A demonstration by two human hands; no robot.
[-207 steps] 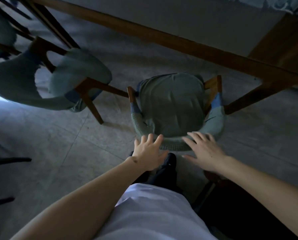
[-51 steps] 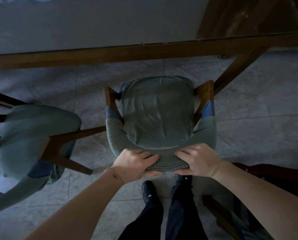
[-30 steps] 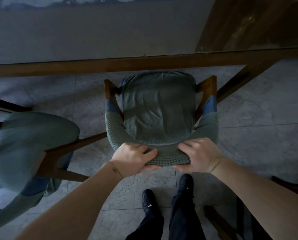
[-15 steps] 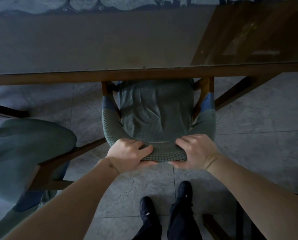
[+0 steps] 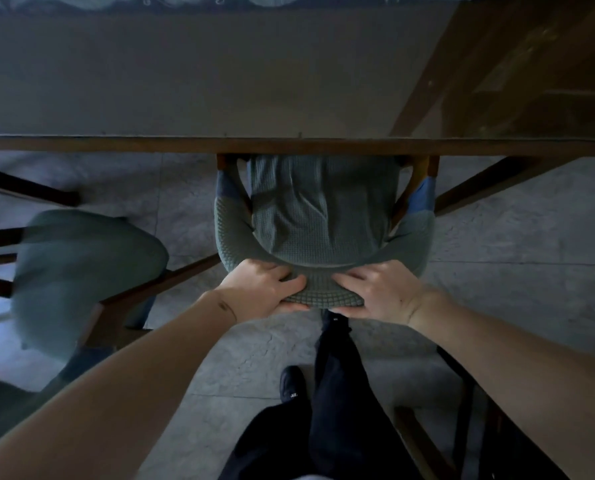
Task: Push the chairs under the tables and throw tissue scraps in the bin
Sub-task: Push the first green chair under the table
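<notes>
The chair (image 5: 323,230) sits farther under the table (image 5: 289,146) than half a second ago: the front of its seat and the tips of both armrests are now hidden beneath the table's wooden edge, where before they just met it. The left hand (image 5: 261,292) and the right hand (image 5: 375,296) keep their grip on the curved backrest, fingers curled over its top and thumbs underneath, side by side but apart. A second chair (image 5: 81,271) stands to the left, angled and still out from the table. The person's dark trousers (image 5: 330,393) and a shoe (image 5: 291,384) are below, on the tiled floor (image 5: 514,271). No bin or tissue scraps show.
</notes>
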